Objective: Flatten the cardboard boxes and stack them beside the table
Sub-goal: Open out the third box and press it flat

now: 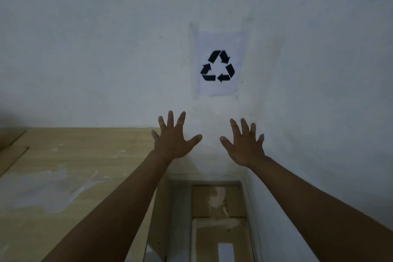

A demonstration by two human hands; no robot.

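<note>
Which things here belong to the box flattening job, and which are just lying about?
Job: flattened cardboard down beside the table; cardboard pieces at the table's left edge; left hand and right hand, both open, empty.
Just there: recycling sign on the wall.

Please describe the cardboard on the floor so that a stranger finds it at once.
Start at the wooden table and look down into the gap between its right edge and the wall. The flattened cardboard lies there on the floor, below the recycling sign. The other cardboard pieces rest on the tabletop.
</note>
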